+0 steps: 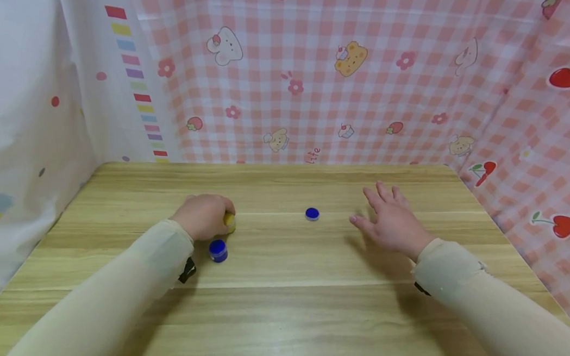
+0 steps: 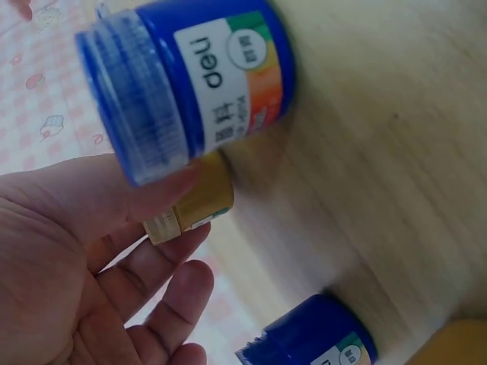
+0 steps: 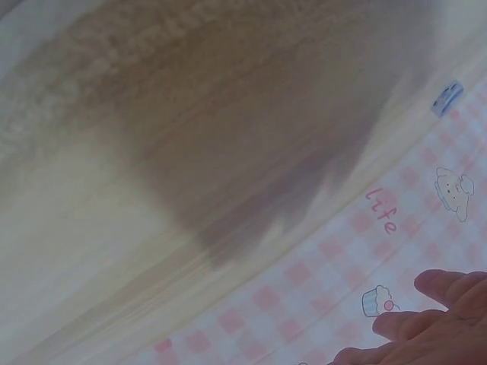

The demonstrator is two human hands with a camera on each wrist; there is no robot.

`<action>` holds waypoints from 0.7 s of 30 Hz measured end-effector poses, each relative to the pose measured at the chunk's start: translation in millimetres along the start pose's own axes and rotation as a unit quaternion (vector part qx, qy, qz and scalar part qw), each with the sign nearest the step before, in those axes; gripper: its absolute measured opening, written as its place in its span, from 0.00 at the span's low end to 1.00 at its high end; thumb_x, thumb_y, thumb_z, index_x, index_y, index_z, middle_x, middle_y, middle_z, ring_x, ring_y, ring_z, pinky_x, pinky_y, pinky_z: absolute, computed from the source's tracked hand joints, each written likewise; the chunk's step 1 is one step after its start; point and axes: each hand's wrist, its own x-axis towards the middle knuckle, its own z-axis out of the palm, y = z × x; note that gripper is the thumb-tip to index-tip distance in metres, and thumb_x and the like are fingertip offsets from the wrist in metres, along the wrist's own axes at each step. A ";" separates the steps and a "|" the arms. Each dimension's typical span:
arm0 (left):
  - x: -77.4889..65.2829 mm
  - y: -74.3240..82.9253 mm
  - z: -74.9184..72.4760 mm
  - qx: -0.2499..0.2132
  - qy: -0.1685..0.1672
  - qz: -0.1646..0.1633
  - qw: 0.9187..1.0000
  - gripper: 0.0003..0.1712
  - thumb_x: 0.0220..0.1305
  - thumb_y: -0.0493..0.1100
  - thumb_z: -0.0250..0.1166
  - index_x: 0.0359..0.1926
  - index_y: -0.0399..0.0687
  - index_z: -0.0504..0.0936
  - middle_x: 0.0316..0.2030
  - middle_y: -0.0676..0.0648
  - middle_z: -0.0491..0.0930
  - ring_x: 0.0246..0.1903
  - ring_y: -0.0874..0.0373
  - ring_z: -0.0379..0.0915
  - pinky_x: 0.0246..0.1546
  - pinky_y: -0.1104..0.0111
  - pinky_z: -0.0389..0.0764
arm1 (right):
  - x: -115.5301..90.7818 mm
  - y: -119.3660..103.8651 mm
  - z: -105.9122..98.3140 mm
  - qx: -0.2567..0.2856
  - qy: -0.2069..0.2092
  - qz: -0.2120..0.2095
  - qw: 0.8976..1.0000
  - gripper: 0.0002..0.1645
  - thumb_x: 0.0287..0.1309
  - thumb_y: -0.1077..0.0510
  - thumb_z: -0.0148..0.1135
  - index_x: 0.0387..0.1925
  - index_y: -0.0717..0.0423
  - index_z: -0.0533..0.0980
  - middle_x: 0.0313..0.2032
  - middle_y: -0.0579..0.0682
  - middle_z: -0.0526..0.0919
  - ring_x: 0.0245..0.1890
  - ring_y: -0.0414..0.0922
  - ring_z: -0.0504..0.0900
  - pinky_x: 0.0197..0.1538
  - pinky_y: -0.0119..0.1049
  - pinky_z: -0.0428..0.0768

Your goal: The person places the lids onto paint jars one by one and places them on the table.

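My left hand (image 1: 204, 216) pinches a small yellow paint jar (image 1: 229, 223) between thumb and fingers, low over the wooden table. Its clear cap faces the palm in the left wrist view. Closer to the wrist stands a capped blue paint jar (image 1: 218, 250), whose white label (image 2: 217, 84) shows in the left wrist view. Lower in that view is a second blue jar (image 2: 312, 334), partly cut off by the frame. My right hand (image 1: 390, 220) hovers over the table at the right, fingers spread and holding nothing. Left of it lies a flat blue disc with a clear rim (image 1: 312, 214), like a jar lid.
A pale wooden table (image 1: 274, 325) spans the work area. Pink checked cloth (image 1: 320, 105) hangs along its back and right sides, and white patterned cloth (image 1: 22, 134) along the left. A yellow patch (image 2: 453, 346) shows at the left wrist view's lower right corner.
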 end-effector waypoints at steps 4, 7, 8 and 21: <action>0.8 -1.5 1.2 -0.004 0.001 0.000 1.000 0.18 0.65 0.43 0.73 0.55 0.48 0.87 0.49 0.48 0.89 0.45 0.51 0.81 0.56 0.45 0.68 | 0.3 1.6 1.2 -0.002 -0.005 0.002 1.000 0.52 0.76 0.31 0.51 0.83 0.60 0.50 0.82 0.72 0.39 0.80 0.77 0.33 0.79 0.70 0.35; 1.8 -3.1 2.0 -0.002 0.002 0.001 1.000 0.18 0.64 0.43 0.74 0.54 0.48 0.87 0.47 0.49 0.89 0.44 0.51 0.81 0.55 0.47 0.67 | 0.8 3.0 2.8 -0.003 -0.007 0.004 1.000 0.52 0.76 0.32 0.51 0.83 0.60 0.50 0.82 0.72 0.39 0.80 0.76 0.32 0.79 0.70 0.34; 2.0 -3.3 2.1 -0.002 0.002 0.001 1.000 0.18 0.64 0.43 0.74 0.54 0.48 0.87 0.47 0.49 0.89 0.43 0.51 0.81 0.55 0.46 0.67 | 0.8 3.2 3.3 -0.003 -0.007 0.004 1.000 0.52 0.76 0.32 0.51 0.83 0.59 0.50 0.82 0.72 0.38 0.80 0.76 0.32 0.79 0.70 0.34; 1.9 -5.1 1.1 -0.001 -0.010 -0.002 1.000 0.25 0.63 0.46 0.74 0.60 0.46 0.84 0.51 0.47 0.88 0.44 0.50 0.81 0.57 0.46 0.65 | 1.2 -1.9 4.4 -0.011 -0.005 -0.005 1.000 0.53 0.75 0.29 0.48 0.83 0.58 0.49 0.82 0.71 0.39 0.80 0.76 0.34 0.80 0.68 0.35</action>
